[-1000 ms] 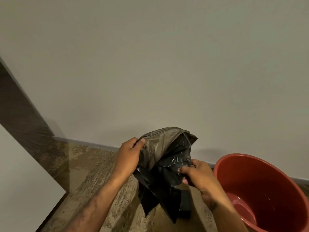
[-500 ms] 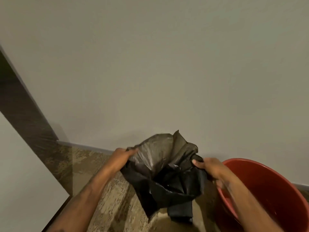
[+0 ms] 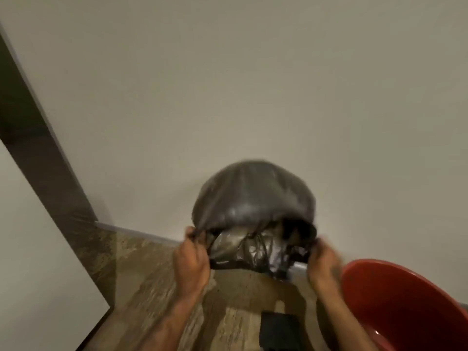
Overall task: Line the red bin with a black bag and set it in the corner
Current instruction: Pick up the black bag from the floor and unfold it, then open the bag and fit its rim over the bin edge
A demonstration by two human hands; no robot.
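Observation:
A black bag billows up into a dome in front of the wall, its mouth facing me. My left hand grips the left edge of the mouth. My right hand grips the right edge, so the opening is stretched wide between them. The crumpled inside of the bag shows under the dome. The red bin stands on the floor at the lower right, just right of my right forearm. It has no bag in it.
A pale wall fills the view ahead, with a baseboard along the patterned floor. A dark strip and a white panel run down the left. A small black object lies on the floor between my forearms.
The crumpled bag has been pulled open and has puffed up with air. My hands have moved apart and slightly upward, each holding one side of the mouth.

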